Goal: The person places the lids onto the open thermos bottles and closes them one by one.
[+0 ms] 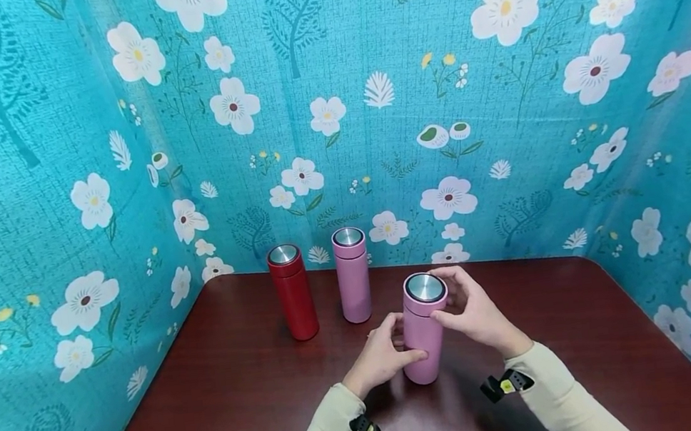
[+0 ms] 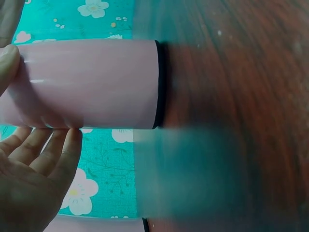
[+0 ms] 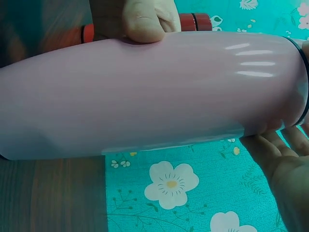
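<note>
A pink thermos (image 1: 422, 346) with a silver-topped lid (image 1: 425, 287) stands between both hands, near the middle of the table. My left hand (image 1: 381, 356) grips its body, thumb in front and fingers round the far side. Higher up, my right hand (image 1: 475, 309) holds it at the lid, with the thumb near the seam. The left wrist view shows the thermos's black base (image 2: 161, 84) close to the tabletop. In the right wrist view, the left thumb (image 3: 142, 21) presses the body while the right fingers (image 3: 270, 150) touch the lid end.
Behind and to the left, a second pink thermos (image 1: 354, 288) and a red thermos (image 1: 296, 304) stand upright on the dark red-brown table (image 1: 224, 388). A turquoise floral cloth (image 1: 363, 148) hangs behind the table and along both sides.
</note>
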Available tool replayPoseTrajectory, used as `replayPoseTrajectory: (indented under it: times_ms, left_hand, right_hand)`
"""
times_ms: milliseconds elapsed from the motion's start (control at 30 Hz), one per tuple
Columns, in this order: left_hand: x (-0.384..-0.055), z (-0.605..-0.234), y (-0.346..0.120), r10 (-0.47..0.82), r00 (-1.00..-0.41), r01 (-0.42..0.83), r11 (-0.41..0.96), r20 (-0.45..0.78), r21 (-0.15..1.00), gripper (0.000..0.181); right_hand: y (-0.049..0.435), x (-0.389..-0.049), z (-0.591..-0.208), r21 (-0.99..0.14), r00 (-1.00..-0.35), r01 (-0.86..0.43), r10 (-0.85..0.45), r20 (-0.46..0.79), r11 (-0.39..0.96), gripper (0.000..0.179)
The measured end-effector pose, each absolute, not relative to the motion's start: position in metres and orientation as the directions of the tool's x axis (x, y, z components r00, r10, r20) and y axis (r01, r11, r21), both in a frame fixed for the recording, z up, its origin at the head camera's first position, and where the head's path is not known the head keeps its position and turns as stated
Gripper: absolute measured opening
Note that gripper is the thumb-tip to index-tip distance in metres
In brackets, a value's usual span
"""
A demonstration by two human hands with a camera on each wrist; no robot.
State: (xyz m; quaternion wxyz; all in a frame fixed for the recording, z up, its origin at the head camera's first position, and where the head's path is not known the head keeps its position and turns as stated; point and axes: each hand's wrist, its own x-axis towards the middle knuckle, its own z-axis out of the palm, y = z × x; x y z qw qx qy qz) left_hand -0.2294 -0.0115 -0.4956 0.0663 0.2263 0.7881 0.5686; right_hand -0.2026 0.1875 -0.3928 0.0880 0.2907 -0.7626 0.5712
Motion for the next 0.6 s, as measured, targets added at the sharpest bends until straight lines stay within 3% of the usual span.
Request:
replayPoseTrajectory:
  times_ms: [600]
  left_hand:
    - [-0.229, -0.496, -0.011, 0.432, -0.886, 0.287, 0.225, 0.168, 0.931, 0.058]
  right_hand:
    - [0.201, -0.221, -0.415, -0.815, -0.779, -0.561, -0.427, 0.459, 0.148, 0.066]
